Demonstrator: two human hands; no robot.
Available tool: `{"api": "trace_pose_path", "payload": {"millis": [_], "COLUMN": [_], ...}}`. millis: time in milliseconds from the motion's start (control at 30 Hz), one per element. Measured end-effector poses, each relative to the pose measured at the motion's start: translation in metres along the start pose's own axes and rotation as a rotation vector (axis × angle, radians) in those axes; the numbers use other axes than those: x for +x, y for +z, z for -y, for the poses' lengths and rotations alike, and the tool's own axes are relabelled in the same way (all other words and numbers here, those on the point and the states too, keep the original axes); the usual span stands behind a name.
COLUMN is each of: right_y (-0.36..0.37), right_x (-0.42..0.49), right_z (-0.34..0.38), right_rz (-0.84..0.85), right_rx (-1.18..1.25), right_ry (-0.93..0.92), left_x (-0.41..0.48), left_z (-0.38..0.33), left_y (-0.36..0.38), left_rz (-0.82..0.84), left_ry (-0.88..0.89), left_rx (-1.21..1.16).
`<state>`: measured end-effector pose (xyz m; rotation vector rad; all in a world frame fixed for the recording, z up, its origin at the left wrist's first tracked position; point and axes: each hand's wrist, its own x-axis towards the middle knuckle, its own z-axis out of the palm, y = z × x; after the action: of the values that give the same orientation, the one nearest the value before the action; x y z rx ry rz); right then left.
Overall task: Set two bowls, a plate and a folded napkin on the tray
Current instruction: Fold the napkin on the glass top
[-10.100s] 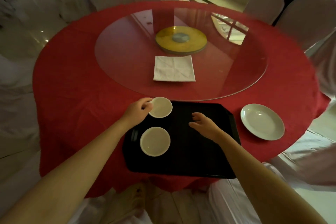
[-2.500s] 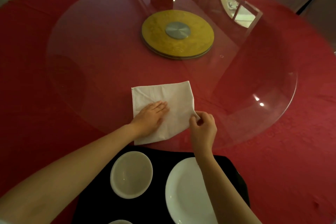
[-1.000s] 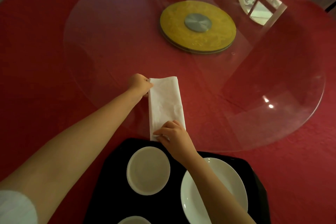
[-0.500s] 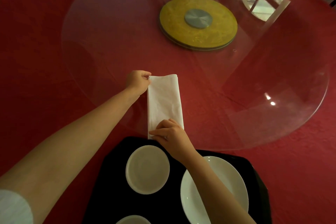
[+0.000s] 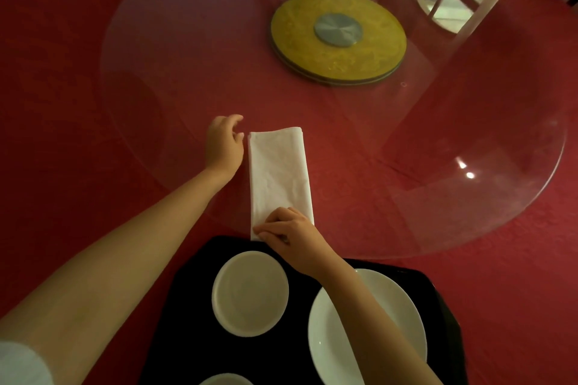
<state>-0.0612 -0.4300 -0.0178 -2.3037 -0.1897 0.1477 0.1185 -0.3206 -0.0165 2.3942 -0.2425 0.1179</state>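
A white napkin (image 5: 279, 172), folded into a long strip, lies on the glass turntable just beyond the black tray (image 5: 184, 316). My left hand (image 5: 223, 144) hovers beside its far left corner, fingers loose and off the cloth. My right hand (image 5: 292, 234) presses on the napkin's near end, at the tray's far edge. On the tray stand a white bowl (image 5: 250, 293), a white plate (image 5: 397, 316) partly under my right forearm, and the rim of a second bowl (image 5: 225, 380) at the bottom edge.
The round glass turntable (image 5: 469, 197) covers most of the red tablecloth (image 5: 47, 103). A gold disc with a metal hub (image 5: 337, 37) sits at its centre. Window light reflects in the glass at upper right.
My left hand has let go of the napkin's far corner and opened beside it. My right hand stays on the near end. The folded strip has not moved.
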Motion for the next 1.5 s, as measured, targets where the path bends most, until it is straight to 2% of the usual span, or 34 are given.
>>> {"api": "trace_pose_path", "payload": {"millis": [67,133,233,333,400,467,533,567,667,733,1133,1233,1300,1367,1500], "right_y": [0.000,-0.001,-0.002,-0.004,-0.007,-0.010,-0.010,-0.010,-0.004,0.003,0.004,0.006,0.007,0.007,0.006], "right_x": [0.000,0.000,0.001,0.001,0.002,0.005,0.013,0.018,0.033,0.035,0.016,0.016,0.017,0.017,0.015], "right_z": [0.000,0.001,0.001,0.001,0.002,0.002,-0.003,-0.006,-0.017,-0.027,-0.038,-0.037,-0.037,-0.037,-0.036], "right_rz": [-0.001,0.011,0.008,0.040,0.048,-0.090,-0.337,-0.381,-0.161,-0.084,-0.121,-0.128,-0.140,-0.137,-0.118], "right_rx": [0.009,0.008,0.026,0.015,0.036,0.032,-0.112,-0.186,-0.394,-0.487,-0.600,-0.603,-0.619,-0.627,-0.602], "right_ry": [-0.004,-0.010,-0.016,-0.020,0.000,0.036,0.053,0.080,0.198,0.244,0.317,0.312,0.306,0.308,0.306], "left_x": [-0.009,-0.024,-0.044,-0.050,-0.051,-0.051,-0.052,-0.052,-0.053,-0.054,-0.049,-0.048,-0.044,-0.032,-0.018], "left_z": [-0.001,-0.004,-0.006,0.005,0.016,0.024,0.025,0.025,0.025,0.025,0.014,-0.003,-0.012,-0.015,-0.011], "left_y": [-0.005,-0.006,0.006,0.017,0.021,0.022,0.022,0.022,0.021,0.020,0.021,0.032,0.041,0.046,0.052], "left_rz": [-0.093,-0.078,0.110,0.314,0.393,0.430,0.452,0.455,0.442,0.436,0.428,0.429,0.538,0.630,0.582], "left_ry": [0.048,0.205,0.405,0.435,0.419,0.411,0.416,0.424,0.442,0.444,0.385,0.565,0.670,0.662,0.667], "left_rx": [-0.008,0.029,0.169,0.390,0.486,0.496,0.485,0.486,0.502,0.526,0.605,0.519,0.420,0.354,0.426]}}
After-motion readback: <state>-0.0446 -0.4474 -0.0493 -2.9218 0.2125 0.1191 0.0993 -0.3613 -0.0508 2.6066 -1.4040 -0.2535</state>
